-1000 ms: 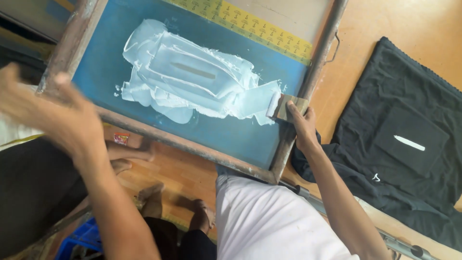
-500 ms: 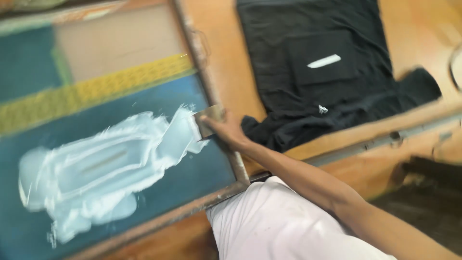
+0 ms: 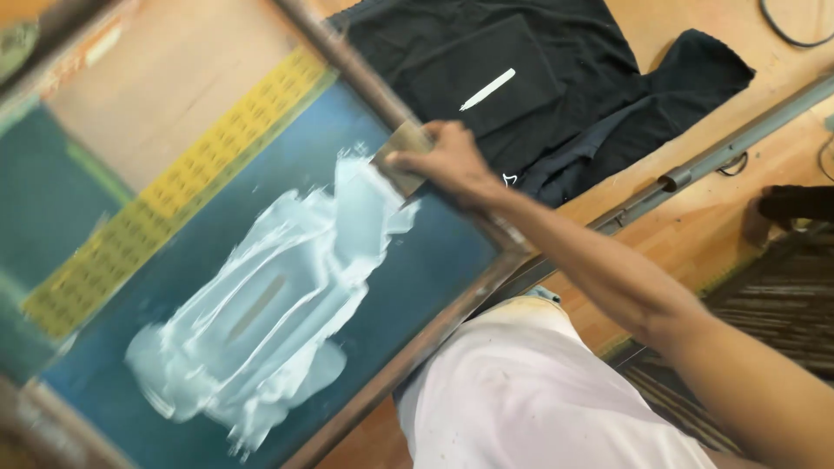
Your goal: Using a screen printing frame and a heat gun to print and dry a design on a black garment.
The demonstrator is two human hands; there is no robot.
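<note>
My right hand (image 3: 447,161) sits at the upper right edge of the printing screen (image 3: 417,260), fingers (image 3: 408,159) closed around a small flat scraper (image 3: 401,148). Scraper edge touches the white ink (image 3: 278,295), which is smeared thick across the blue mesh around a narrow slot stencil. Yellow tape strip (image 3: 165,195) runs along the mesh, left of the ink. Beyond the screen's wooden frame, black fabric (image 3: 521,87) with a white mark lies on the desk (image 3: 695,217). Left hand out of sight.
</note>
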